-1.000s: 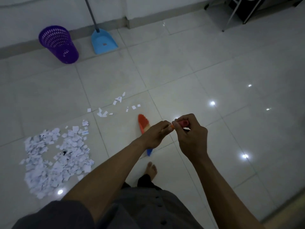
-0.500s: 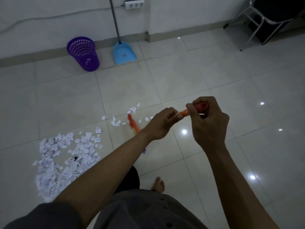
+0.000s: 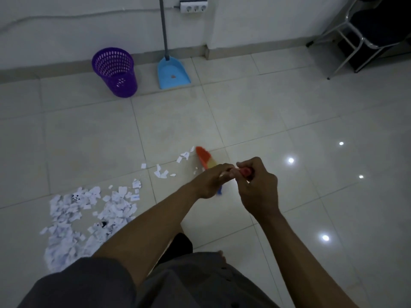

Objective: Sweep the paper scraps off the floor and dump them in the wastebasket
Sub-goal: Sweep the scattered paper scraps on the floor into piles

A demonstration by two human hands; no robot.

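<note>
Left hand (image 3: 210, 182) and right hand (image 3: 259, 190) on broom handle (image 3: 246, 172), bristles (image 3: 205, 158) near paper scraps (image 3: 185, 155)

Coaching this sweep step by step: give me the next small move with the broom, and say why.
Probably drag the broom head leftward through the loose scraps toward the big pile. Both the left hand and right hand grip the broom handle, the head sits just right of those strays, and the dustpan stands unused by the wall.
</note>
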